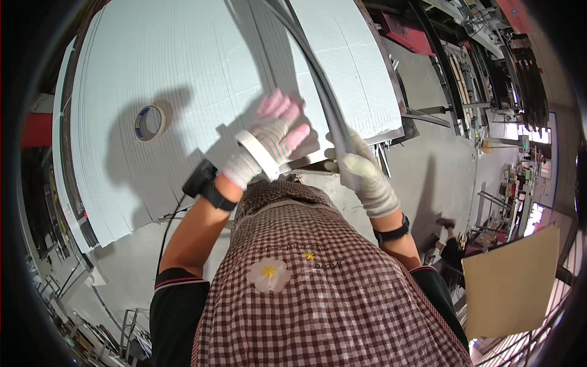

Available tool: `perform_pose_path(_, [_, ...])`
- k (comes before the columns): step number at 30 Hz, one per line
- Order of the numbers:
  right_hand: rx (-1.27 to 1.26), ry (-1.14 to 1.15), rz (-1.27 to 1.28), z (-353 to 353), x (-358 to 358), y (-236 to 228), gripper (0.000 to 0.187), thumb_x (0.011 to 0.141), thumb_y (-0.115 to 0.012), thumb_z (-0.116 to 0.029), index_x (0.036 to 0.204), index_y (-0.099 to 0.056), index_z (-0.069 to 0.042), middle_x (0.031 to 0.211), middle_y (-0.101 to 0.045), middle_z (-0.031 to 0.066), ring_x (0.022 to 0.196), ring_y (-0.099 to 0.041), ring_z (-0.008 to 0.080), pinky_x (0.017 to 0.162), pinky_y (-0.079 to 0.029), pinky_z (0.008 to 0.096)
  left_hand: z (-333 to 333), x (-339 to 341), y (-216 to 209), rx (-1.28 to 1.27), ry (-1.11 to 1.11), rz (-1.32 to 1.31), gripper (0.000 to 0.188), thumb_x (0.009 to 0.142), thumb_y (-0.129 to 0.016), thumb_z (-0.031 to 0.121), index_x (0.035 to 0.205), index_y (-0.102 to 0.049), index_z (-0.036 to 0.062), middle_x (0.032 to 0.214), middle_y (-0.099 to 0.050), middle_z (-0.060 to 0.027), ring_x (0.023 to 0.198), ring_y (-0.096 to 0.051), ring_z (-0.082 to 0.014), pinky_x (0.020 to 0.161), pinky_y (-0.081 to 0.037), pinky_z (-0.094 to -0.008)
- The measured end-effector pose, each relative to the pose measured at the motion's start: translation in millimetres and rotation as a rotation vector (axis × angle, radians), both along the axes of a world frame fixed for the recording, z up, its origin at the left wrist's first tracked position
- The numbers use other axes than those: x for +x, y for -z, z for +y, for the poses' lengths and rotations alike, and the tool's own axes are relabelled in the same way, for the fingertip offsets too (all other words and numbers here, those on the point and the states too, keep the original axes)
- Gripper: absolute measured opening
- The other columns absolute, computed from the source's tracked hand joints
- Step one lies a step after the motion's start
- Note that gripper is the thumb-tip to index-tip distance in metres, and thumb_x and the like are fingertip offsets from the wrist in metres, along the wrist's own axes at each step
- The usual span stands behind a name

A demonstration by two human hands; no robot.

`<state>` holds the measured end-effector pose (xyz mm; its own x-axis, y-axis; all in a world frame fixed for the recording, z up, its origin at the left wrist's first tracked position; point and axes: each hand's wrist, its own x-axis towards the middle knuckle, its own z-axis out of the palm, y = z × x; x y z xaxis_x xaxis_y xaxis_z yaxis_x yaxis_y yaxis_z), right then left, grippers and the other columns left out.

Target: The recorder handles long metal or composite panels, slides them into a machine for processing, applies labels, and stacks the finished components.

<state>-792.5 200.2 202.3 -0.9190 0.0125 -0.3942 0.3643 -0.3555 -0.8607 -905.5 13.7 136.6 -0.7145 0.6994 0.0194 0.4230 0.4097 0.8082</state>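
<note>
My left hand (276,131), in a striped knit glove with pink fingertips, is over the near part of a pale, corrugated-looking table top (202,67). Its fingers are stretched out and hold nothing. A white ring like a tape roll (258,156) sits around the back of this hand. My right hand (369,183), in a pale glove, is wrapped round the near end of a long grey strip (330,98). From there the strip runs away from me, past the table's far edge. A roll of tape (161,122) with a blue inside lies on the table's left part.
A person (452,251) in dark clothes is on the right, beyond a brown board (510,284). Racks of long bars (455,67) stand at the far right. Grey floor (422,165) shows between table and racks. A black cable (168,232) hangs by my left forearm.
</note>
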Motion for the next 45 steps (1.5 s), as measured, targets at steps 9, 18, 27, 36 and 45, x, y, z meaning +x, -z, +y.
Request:
perform_pose_path(9, [0.552, 0.005, 0.064, -14.9, 16.5, 42.5, 0.110, 0.060, -0.083, -0.031, 0.142, -0.021, 0.005, 0.136, -0.033, 0.0270, 0.126, -0.037, 0.0363, 0.107, -0.034, 0.0416, -5.6, -35.8, 27.5, -0.619, 0.172, 0.528, 0.080, 0.084, -0.047, 0.057, 0.144, -0.030, 0.0067, 0.151, -0.027, -0.0142, 0.141, -0.018, -0.0308, 0.115, -0.011, -0.0451])
perform_pose_path(18, [0.992, -0.109, 0.012, -48.3, 19.6, 23.8, 0.109, 0.057, -0.083, -0.038, 0.139, -0.026, 0.004, 0.136, -0.030, 0.0310, 0.126, -0.034, 0.0448, 0.106, -0.034, 0.0483, 13.2, 23.7, 7.7, 0.891, -0.160, -1.254, 0.095, 0.080, -0.053, 0.068, 0.143, -0.028, 0.0022, 0.140, -0.041, -0.0158, 0.131, -0.038, -0.0309, 0.107, -0.034, -0.0448])
perform_pose_path(27, [1.155, -0.071, 0.214, -24.7, 60.3, 29.0, 0.116, 0.054, -0.086, -0.040, 0.141, -0.022, 0.001, 0.139, -0.025, 0.0311, 0.128, -0.030, 0.0458, 0.105, -0.031, 0.0535, 61.1, -75.7, -29.1, 1.340, 0.063, -1.286, 0.111, 0.065, -0.056, 0.080, 0.142, -0.027, 0.0051, 0.134, -0.040, -0.0220, 0.128, -0.039, -0.0358, 0.107, -0.034, -0.0522])
perform_pose_path(36, [1.225, 0.069, 0.281, 19.8, 31.2, 42.7, 0.115, 0.053, -0.084, -0.037, 0.142, -0.021, -0.002, 0.135, -0.028, 0.0304, 0.120, -0.037, 0.0456, 0.100, -0.035, 0.0539, 106.1, -99.9, -45.7, 1.414, 0.076, -1.207, 0.102, 0.074, -0.061, 0.063, 0.147, -0.016, 0.0075, 0.148, -0.020, -0.0234, 0.139, -0.019, -0.0372, 0.115, -0.012, -0.0573])
perform_pose_path(45, [1.397, 0.049, 0.044, 43.3, -45.2, 22.8, 0.104, 0.058, -0.081, -0.042, 0.137, -0.027, -0.002, 0.129, -0.031, 0.0294, 0.112, -0.039, 0.0439, 0.093, -0.034, 0.0548, 145.0, -163.4, -75.8, 0.890, -0.576, -0.704, 0.071, 0.087, -0.053, 0.048, 0.136, -0.035, -0.0006, 0.136, -0.044, -0.0190, 0.127, -0.044, -0.0288, 0.108, -0.035, -0.0439])
